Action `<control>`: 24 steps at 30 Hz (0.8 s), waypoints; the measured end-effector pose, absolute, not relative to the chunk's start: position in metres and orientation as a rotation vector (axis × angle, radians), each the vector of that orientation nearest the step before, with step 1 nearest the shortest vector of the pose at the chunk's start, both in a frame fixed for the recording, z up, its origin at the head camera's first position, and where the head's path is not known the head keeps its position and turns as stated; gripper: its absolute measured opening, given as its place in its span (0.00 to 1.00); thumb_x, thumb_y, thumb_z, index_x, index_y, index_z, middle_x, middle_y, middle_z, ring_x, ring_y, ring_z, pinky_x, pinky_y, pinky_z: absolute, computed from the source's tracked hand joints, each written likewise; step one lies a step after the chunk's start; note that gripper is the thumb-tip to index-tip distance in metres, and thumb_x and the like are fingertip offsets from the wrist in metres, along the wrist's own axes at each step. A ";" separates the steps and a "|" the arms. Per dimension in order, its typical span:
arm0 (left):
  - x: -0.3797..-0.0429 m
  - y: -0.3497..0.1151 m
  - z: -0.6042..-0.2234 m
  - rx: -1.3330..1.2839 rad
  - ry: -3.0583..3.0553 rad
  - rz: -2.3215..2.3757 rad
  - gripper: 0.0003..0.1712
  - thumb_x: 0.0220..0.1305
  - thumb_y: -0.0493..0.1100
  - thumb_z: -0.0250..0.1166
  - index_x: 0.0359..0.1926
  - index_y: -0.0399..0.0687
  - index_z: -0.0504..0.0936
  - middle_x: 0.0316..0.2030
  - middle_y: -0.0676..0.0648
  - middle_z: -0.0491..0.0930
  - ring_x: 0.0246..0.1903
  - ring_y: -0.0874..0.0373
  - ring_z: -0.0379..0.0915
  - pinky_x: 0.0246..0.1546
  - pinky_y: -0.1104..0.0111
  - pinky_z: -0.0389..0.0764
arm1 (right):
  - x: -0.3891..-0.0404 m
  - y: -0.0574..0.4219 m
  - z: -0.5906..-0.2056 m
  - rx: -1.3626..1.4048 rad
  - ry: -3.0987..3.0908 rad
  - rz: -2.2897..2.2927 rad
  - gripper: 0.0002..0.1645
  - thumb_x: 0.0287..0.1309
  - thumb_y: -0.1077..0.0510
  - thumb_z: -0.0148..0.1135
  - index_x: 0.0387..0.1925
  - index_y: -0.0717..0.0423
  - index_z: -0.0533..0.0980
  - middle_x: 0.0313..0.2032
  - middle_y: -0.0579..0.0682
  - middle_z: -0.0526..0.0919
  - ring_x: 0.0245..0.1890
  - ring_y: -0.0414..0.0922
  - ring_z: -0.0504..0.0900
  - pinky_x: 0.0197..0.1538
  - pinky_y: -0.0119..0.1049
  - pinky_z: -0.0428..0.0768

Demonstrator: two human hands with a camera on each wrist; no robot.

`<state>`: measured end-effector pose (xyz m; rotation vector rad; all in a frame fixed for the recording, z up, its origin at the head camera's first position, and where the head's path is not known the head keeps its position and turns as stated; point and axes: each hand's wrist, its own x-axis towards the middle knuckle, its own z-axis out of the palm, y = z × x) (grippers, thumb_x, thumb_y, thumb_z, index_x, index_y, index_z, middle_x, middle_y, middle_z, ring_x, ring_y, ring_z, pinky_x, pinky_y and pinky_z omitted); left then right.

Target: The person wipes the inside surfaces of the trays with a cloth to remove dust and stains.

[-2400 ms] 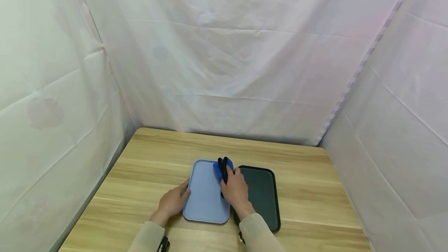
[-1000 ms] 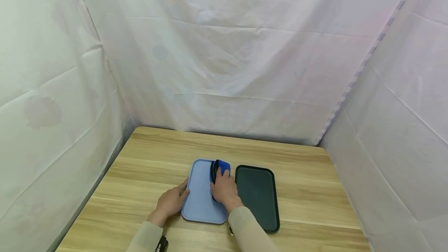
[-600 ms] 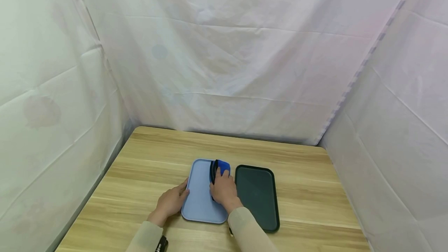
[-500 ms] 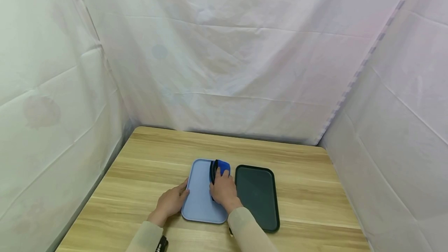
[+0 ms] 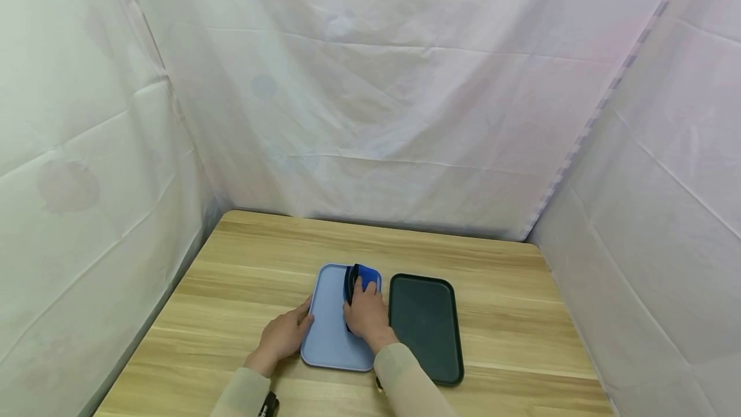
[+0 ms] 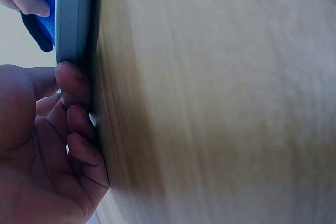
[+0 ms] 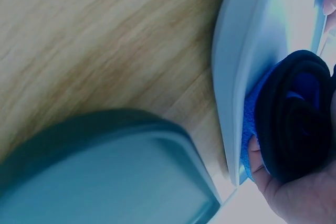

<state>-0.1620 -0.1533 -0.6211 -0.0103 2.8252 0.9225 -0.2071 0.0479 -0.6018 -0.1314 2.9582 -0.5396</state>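
Observation:
My left hand [image 5: 283, 334] holds the left edge of the light blue tray [image 5: 331, 347], its thumb at the rim. In the left wrist view, curled fingers [image 6: 79, 120] sit against the tray's outer side, close to the table. My right hand [image 5: 368, 311] grips a rolled blue-and-black fabric piece [image 5: 367, 275] over the right half of that tray. Seen from the right wrist, the fabric [image 7: 269, 129] shows a black coiled end and a textured blue outside, with fingers wrapped under it. It lies right at the tray's inner rim. The palm hides part of it.
A dark green tray [image 5: 425, 320] lies just right of the blue one, with a narrow gap between them. Both rest on a wood-grain table [image 5: 509, 314]. White cloth walls [image 5: 370, 114] enclose the table at the back and sides.
My right hand has carried the fabric leftward and down from between the trays onto the blue tray, then shifted slightly further left. The left hand keeps its place at the tray's edge.

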 end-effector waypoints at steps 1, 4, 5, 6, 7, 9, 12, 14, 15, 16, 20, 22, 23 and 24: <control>-0.162 -0.153 -0.621 -0.011 2.824 0.922 0.29 0.77 0.50 0.58 0.75 0.51 0.70 0.60 0.34 0.83 0.42 0.48 0.84 0.35 0.55 0.81 | -0.207 0.047 -0.601 -0.128 2.956 -0.535 0.43 0.72 0.43 0.59 0.78 0.61 0.61 0.60 0.70 0.73 0.55 0.61 0.81 0.49 0.54 0.85; -0.162 -0.153 -0.621 -0.008 2.823 0.927 0.29 0.77 0.50 0.58 0.75 0.52 0.71 0.58 0.34 0.84 0.39 0.50 0.83 0.33 0.56 0.79 | -0.208 0.045 -0.599 -0.124 2.951 -0.543 0.43 0.72 0.43 0.59 0.78 0.60 0.61 0.62 0.70 0.72 0.57 0.62 0.80 0.50 0.55 0.85; -0.161 -0.153 -0.621 -0.010 2.826 0.919 0.29 0.77 0.50 0.58 0.75 0.52 0.71 0.59 0.35 0.84 0.40 0.50 0.84 0.33 0.57 0.79 | -0.208 0.044 -0.599 -0.128 2.951 -0.545 0.43 0.72 0.42 0.59 0.78 0.60 0.61 0.63 0.70 0.72 0.57 0.62 0.80 0.51 0.55 0.85; -0.161 -0.153 -0.621 -0.010 2.828 0.917 0.29 0.77 0.50 0.59 0.75 0.52 0.71 0.58 0.35 0.84 0.40 0.50 0.84 0.33 0.57 0.79 | -0.208 0.043 -0.599 -0.134 2.954 -0.546 0.43 0.72 0.42 0.59 0.78 0.61 0.61 0.63 0.70 0.72 0.57 0.62 0.80 0.51 0.55 0.85; -0.161 -0.153 -0.621 -0.009 2.829 0.918 0.29 0.77 0.50 0.59 0.75 0.52 0.71 0.58 0.34 0.84 0.38 0.50 0.83 0.32 0.58 0.79 | -0.208 0.042 -0.599 -0.139 2.951 -0.542 0.43 0.73 0.42 0.59 0.78 0.61 0.61 0.64 0.70 0.72 0.57 0.62 0.80 0.52 0.54 0.85; -0.161 -0.153 -0.621 -0.004 2.836 0.916 0.29 0.77 0.50 0.59 0.75 0.52 0.71 0.58 0.34 0.84 0.39 0.49 0.84 0.32 0.57 0.79 | -0.208 0.041 -0.599 -0.152 2.953 -0.546 0.43 0.73 0.42 0.59 0.78 0.61 0.61 0.64 0.70 0.71 0.57 0.62 0.80 0.52 0.54 0.85; -0.161 -0.153 -0.621 -0.009 2.836 0.921 0.29 0.77 0.50 0.59 0.75 0.52 0.71 0.59 0.34 0.83 0.42 0.47 0.85 0.34 0.56 0.80 | -0.209 0.039 -0.600 -0.160 2.955 -0.549 0.43 0.73 0.43 0.59 0.78 0.61 0.61 0.65 0.70 0.71 0.56 0.62 0.80 0.54 0.54 0.84; -0.161 -0.153 -0.621 0.000 2.840 0.921 0.29 0.77 0.49 0.59 0.75 0.51 0.71 0.59 0.34 0.83 0.45 0.44 0.86 0.35 0.54 0.81 | -0.209 0.038 -0.601 -0.160 2.954 -0.564 0.43 0.73 0.43 0.59 0.78 0.62 0.61 0.65 0.70 0.71 0.57 0.62 0.80 0.55 0.54 0.84; -0.161 -0.152 -0.621 -0.006 2.834 0.930 0.29 0.77 0.50 0.59 0.75 0.51 0.71 0.59 0.34 0.83 0.45 0.43 0.86 0.36 0.54 0.81 | -0.209 0.038 -0.602 -0.160 2.953 -0.570 0.43 0.73 0.43 0.58 0.78 0.62 0.61 0.65 0.71 0.71 0.57 0.62 0.80 0.55 0.54 0.84; -0.161 -0.152 -0.621 -0.004 2.833 0.931 0.29 0.77 0.49 0.58 0.75 0.51 0.71 0.59 0.34 0.83 0.46 0.43 0.86 0.36 0.53 0.81 | -0.210 0.037 -0.602 -0.160 2.954 -0.574 0.43 0.73 0.43 0.58 0.78 0.62 0.61 0.64 0.71 0.71 0.57 0.62 0.79 0.55 0.54 0.84; -0.161 -0.153 -0.621 0.002 2.832 0.926 0.29 0.78 0.49 0.58 0.75 0.51 0.71 0.59 0.34 0.83 0.47 0.42 0.86 0.36 0.53 0.82 | -0.210 0.035 -0.604 -0.157 2.953 -0.617 0.43 0.73 0.44 0.59 0.77 0.63 0.61 0.64 0.71 0.71 0.57 0.63 0.80 0.54 0.55 0.84; -0.161 -0.153 -0.621 -0.003 2.832 0.916 0.29 0.78 0.50 0.58 0.75 0.52 0.71 0.59 0.35 0.83 0.46 0.43 0.86 0.37 0.54 0.82 | -0.211 0.034 -0.605 -0.154 2.946 -0.625 0.43 0.73 0.43 0.58 0.78 0.63 0.61 0.64 0.71 0.71 0.57 0.62 0.79 0.55 0.55 0.84; -0.161 -0.153 -0.621 -0.002 2.833 0.914 0.29 0.78 0.50 0.58 0.75 0.52 0.71 0.59 0.35 0.83 0.45 0.45 0.86 0.36 0.54 0.81 | -0.211 0.034 -0.605 -0.152 2.941 -0.634 0.43 0.73 0.43 0.57 0.78 0.63 0.60 0.64 0.71 0.71 0.57 0.62 0.79 0.55 0.55 0.83; -0.161 -0.153 -0.621 0.000 2.833 0.914 0.29 0.78 0.50 0.58 0.75 0.52 0.71 0.59 0.35 0.84 0.43 0.46 0.86 0.35 0.55 0.81 | -0.212 0.033 -0.605 -0.153 2.936 -0.647 0.43 0.73 0.43 0.57 0.78 0.63 0.60 0.63 0.71 0.71 0.57 0.62 0.79 0.55 0.55 0.83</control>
